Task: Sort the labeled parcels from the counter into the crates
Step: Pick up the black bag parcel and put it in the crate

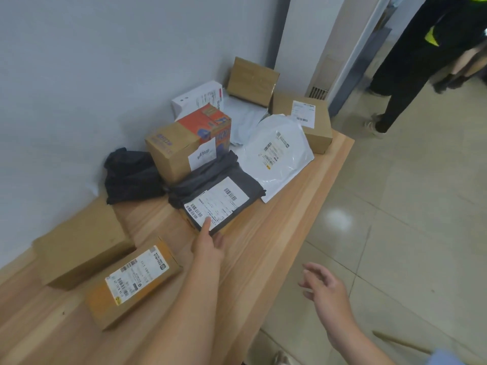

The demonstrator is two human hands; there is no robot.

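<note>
Parcels crowd the desk along the wall, and no crates show in my view. My left hand reaches to twelve o'clock, its fingertip resting on the label of the grey bagged parcel, thumb at the near edge, not yet closed round it. That parcel lies directly ahead of this hand, its long axis running from about seven to one o'clock. My right hand hangs spread and empty off the desk edge at four o'clock, well apart from it. I judge the left hand the nearer one for the pickup; the orange labelled box sits at nine o'clock.
</note>
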